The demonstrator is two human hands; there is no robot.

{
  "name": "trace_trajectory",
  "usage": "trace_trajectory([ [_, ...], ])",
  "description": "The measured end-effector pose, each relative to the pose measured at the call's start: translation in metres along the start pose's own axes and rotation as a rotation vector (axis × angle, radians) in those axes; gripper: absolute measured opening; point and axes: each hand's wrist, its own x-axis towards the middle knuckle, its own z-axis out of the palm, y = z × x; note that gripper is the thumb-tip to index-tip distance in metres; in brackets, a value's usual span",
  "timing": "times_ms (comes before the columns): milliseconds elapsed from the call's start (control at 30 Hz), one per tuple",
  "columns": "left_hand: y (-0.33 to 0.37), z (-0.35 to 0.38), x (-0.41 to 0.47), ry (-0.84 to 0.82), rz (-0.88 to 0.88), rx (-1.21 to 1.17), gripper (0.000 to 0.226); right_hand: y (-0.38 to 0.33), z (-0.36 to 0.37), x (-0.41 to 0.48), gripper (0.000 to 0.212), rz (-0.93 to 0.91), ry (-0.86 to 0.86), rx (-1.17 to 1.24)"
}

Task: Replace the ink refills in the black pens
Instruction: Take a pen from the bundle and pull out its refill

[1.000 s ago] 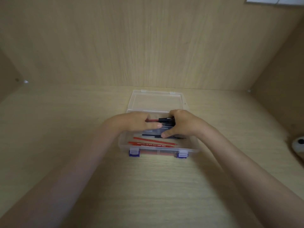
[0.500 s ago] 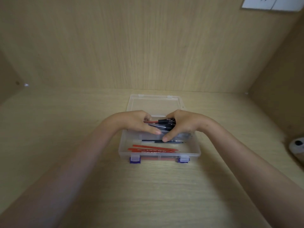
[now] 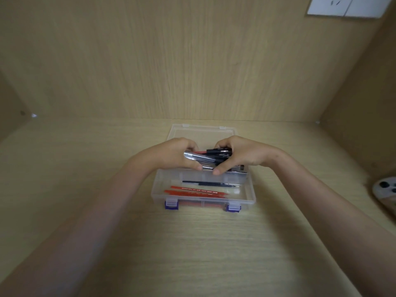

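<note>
Above clear plastic box (image 3: 250,189), left hand (image 3: 171,155) and right hand (image 3: 242,155) both clasped around slim pens (image 3: 212,156).

A: What's the surface?

B: Light wood-grain desk (image 3: 192,254), w/ matching panels at back & sides.

A: Anything directly on it?

B: Clear plastic box (image 3: 251,192), lid open, blue latches facing the person, approx. mid-desk. Also a round whitish object (image 3: 384,189) w/ dark spots at the far right edge, partly cut off, can't tell what it is.
</note>
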Motion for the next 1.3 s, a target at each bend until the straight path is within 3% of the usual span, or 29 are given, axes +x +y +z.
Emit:
trace_trajectory([
  [333,0.04,-0.014,-0.053,0.182,0.019,0.119,0.021,-0.036,0.008,-0.048,0.026,-0.114,0.28,-0.088],
  [467,0.046,0.029,-0.107,0.219,0.084,0.103,0.017,-0.035,0.061,-0.092,0.025,-0.159,0.302,-0.159],
  [633,0.018,0.095,-0.13,0.358,0.129,0.168,0.037,-0.005,0.116,-0.106,0.025,-0.183,0.342,-0.266],
  [733,0.015,0.109,-0.126,0.44,0.147,0.222,0.026,0.01,0.127,-0.101,0.029,-0.233,0.419,-0.327],
  [800,0.014,0.112,-0.122,0.466,0.155,0.27,0.03,0.016,0.128,-0.096,0.034,-0.249,0.47,-0.4],
  [967,0.007,0.113,-0.108,0.467,0.137,0.383,0.064,0.024,0.119,-0.081,0.063,-0.206,0.45,-0.538],
  [1100,0.008,0.111,-0.105,0.451,0.128,0.397,0.07,0.026,0.118,-0.081,0.084,-0.194,0.423,-0.518],
  [1300,0.009,0.113,-0.118,0.48,0.176,0.322,0.06,0.037,0.133,-0.104,0.076,-0.275,0.425,-0.5],
])
